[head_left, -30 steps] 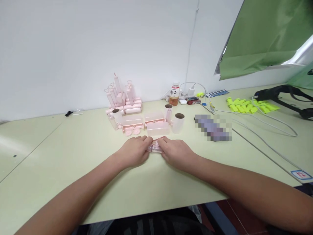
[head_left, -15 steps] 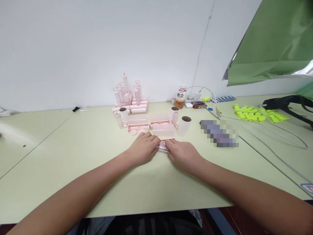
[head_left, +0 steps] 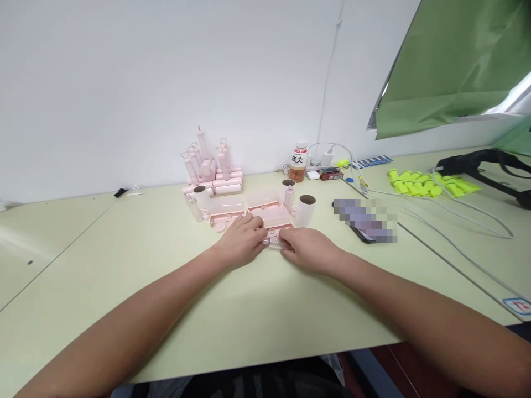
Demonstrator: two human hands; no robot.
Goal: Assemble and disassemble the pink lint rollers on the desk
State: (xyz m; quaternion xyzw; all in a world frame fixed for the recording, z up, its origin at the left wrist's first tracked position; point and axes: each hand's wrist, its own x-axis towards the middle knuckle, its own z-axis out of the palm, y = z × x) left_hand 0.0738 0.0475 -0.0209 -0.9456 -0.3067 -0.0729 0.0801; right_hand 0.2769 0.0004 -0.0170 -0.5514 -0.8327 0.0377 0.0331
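My left hand [head_left: 241, 239] and my right hand [head_left: 310, 250] face each other low over the table, fingers curled. Between them they grip a small pink case with a clear lid [head_left: 274, 243], one hand at each end; the fingers hide its ends. Just behind lies a pink tray [head_left: 269, 213], and left of it another pink tray [head_left: 234, 216] with a clear lid standing behind. A pink disc [head_left: 220, 227] lies close to my left hand. White cardboard tubes stand at either side, among them one tube [head_left: 306, 211] near my right hand.
Pink heart-topped sticks [head_left: 192, 168] and pink cases [head_left: 228, 187] are stacked by the wall. A drink bottle [head_left: 298, 163] stands behind. To the right are a blurred phone [head_left: 365, 221], white cables [head_left: 456, 229], yellow pieces [head_left: 415, 182] and a black strapped object [head_left: 483, 168].
The view has shifted, so most things appear further left. The clear lid between my hands now sits lower, towards me, with more of the pink part showing behind it. Both hands keep their hold.
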